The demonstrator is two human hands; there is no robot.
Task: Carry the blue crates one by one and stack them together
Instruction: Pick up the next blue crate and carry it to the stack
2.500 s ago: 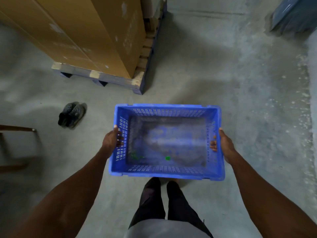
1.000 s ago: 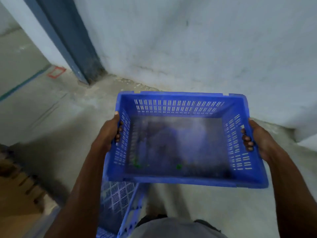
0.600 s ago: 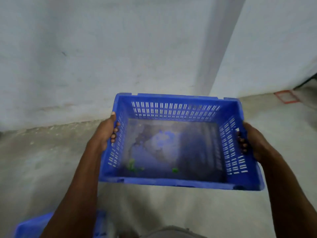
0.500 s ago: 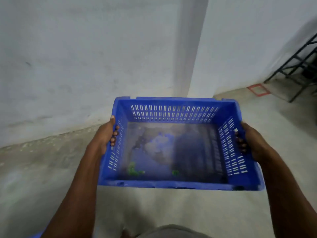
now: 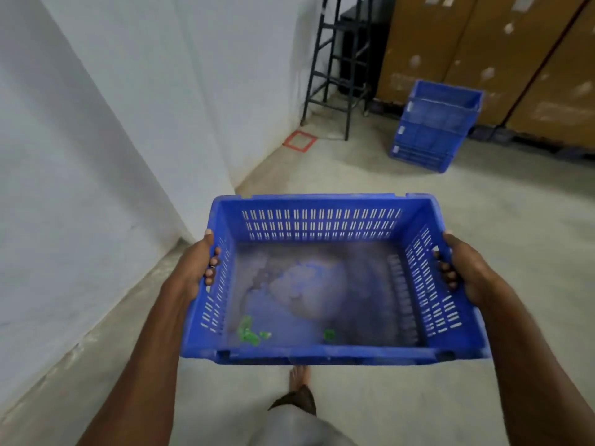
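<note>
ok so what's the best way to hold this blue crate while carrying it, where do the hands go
Probably as it is held now: one hand on each short end wall of the blue crate, coming in from the outer sides. The left hand and right hand hook their fingers through openings just under the rim. The rim gives a lip, and opposite ends keep the wide crate level.

Open floor (image 5: 402, 188) ahead toward stacked crates (image 5: 434, 123); white wall (image 5: 112, 123) close left, metal rack (image 5: 338, 66) and cardboard boxes (image 5: 515, 59) behind.
</note>
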